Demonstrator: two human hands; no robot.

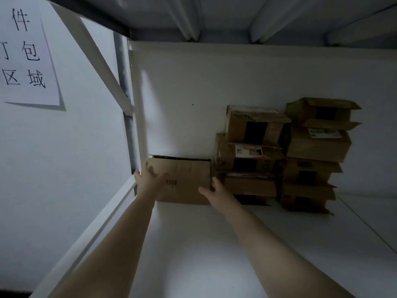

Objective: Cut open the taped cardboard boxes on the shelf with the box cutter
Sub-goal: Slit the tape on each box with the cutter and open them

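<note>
A brown cardboard box (184, 179) with a barcode on its front stands at the back left of the white shelf (193, 244). My left hand (149, 176) lies against the box's left end, fingers spread over the front corner. My right hand (216, 190) touches its lower right corner, thumb out on the front face and the fingers round the right end, partly hidden. Both arms are stretched far into the shelf. No box cutter is in view.
To the right, several taped cardboard boxes (279, 155) are piled in two stacks against the back wall. A shelf upright (134, 125) stands just left of the box. A paper sign (25, 52) hangs on the left wall. The upper shelf is close overhead.
</note>
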